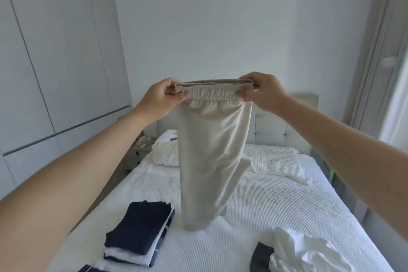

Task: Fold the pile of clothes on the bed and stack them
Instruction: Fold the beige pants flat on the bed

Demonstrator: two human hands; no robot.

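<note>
I hold a pair of cream trousers (209, 150) up in the air by their elastic waistband. My left hand (161, 98) pinches the waistband's left end and my right hand (262, 90) pinches its right end. The legs hang straight down and their lower ends touch the bed (276, 205). A stack of folded navy and white clothes (139, 232) lies on the bed at the lower left. A loose pile of unfolded clothes, a white garment (309, 252) over a dark grey one (261, 256), sits at the lower right.
The bed has a white ribbed cover, a pillow (165, 150) and a padded headboard (276, 130). A nightstand (141, 150) with small items stands left of the bed. Wardrobe doors (55, 62) line the left wall. A window frame (379, 51) is at the right.
</note>
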